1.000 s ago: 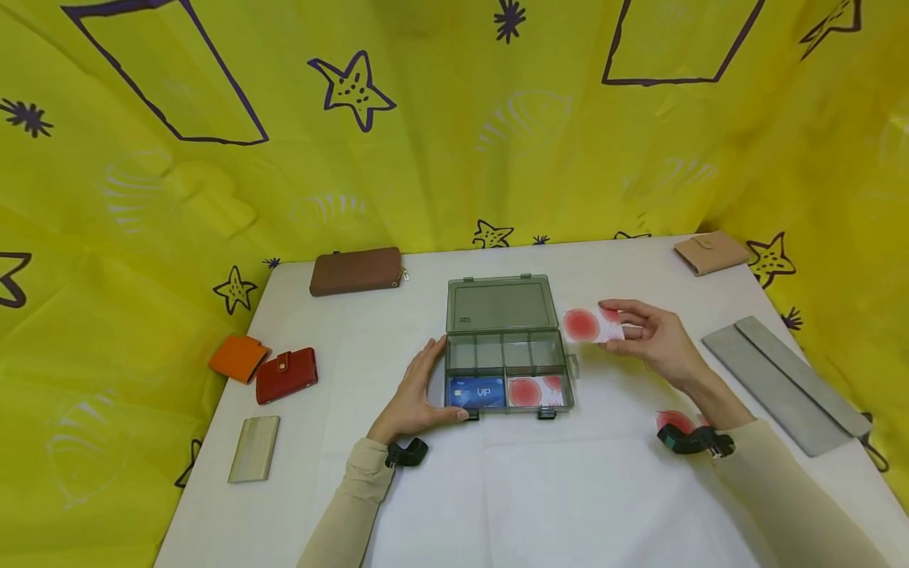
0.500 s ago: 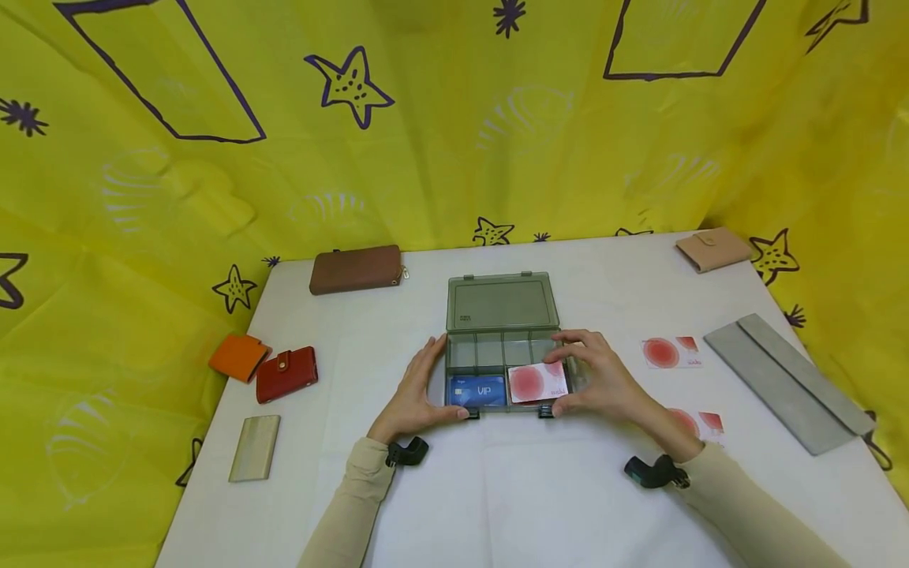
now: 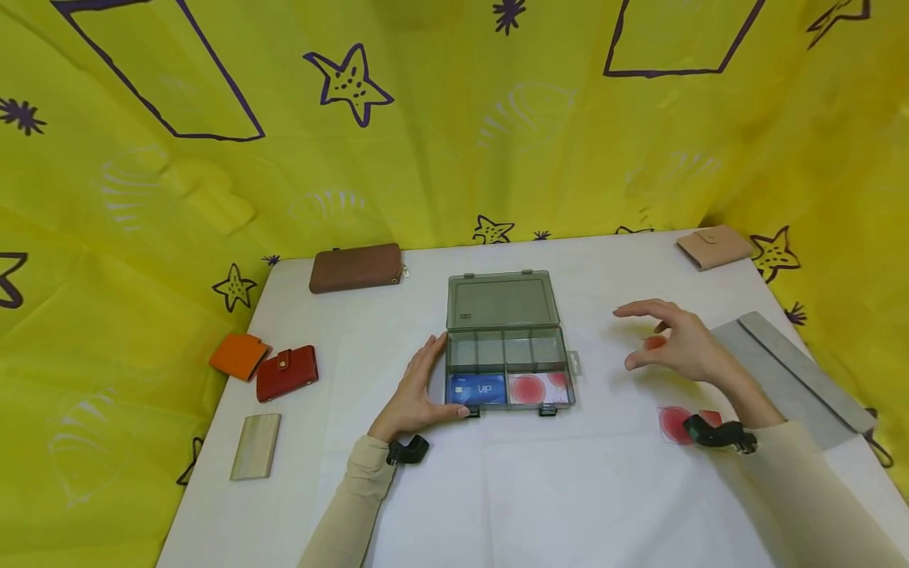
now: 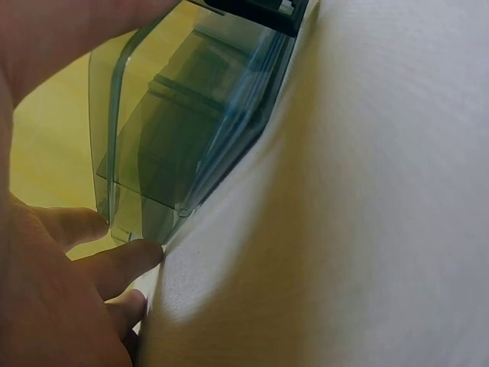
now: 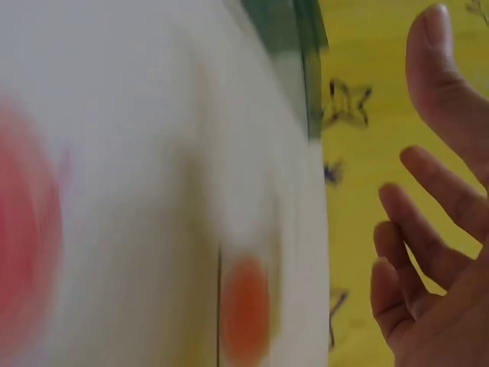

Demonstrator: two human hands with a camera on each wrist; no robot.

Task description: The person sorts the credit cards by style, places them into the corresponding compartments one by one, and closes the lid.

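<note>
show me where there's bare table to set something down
Bare table lies in front of the box, between the red wallet and the left hand, and between the open lid and the tan wallet. It's crowded around the right hand, near loose cards and the grey pouch, and at the left edge by the orange wallet.

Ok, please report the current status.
Left hand: touching open translucent green plastic box. Right hand: empty, over white card with red circle. Nothing visibly in the way.
</note>
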